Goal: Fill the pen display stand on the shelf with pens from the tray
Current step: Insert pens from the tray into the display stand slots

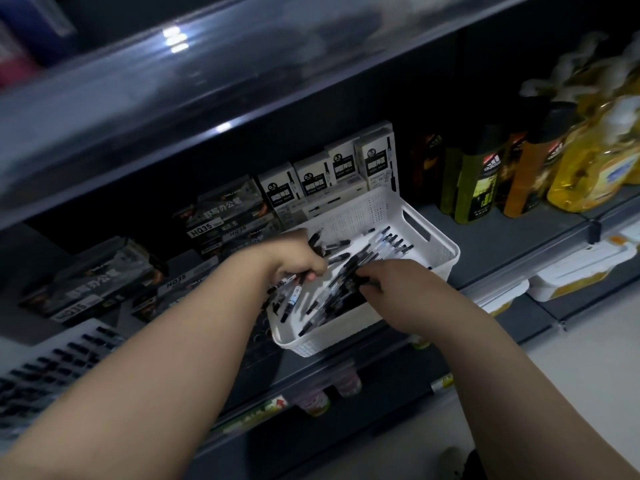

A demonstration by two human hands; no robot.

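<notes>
The dark shelf (502, 244) sits under an overhanging upper shelf (207, 98). At lower left is the pen display stand (52, 368), its rows partly filled with black caps. Dark boxes (97, 278) lie behind it. The white tray (433, 237) sits at the centre, its near corner past the shelf edge, with white pen boxes (311, 181) just behind and bottles (481, 174) to the right. The left hand (294, 258) grips a cluster of pens (367, 254) over the tray. The right hand (398, 285) curls its fingers onto more in the pile.

Both arms reach forward, left grip (295, 258) and right grip (398, 289) curled around pens (343, 278).
</notes>
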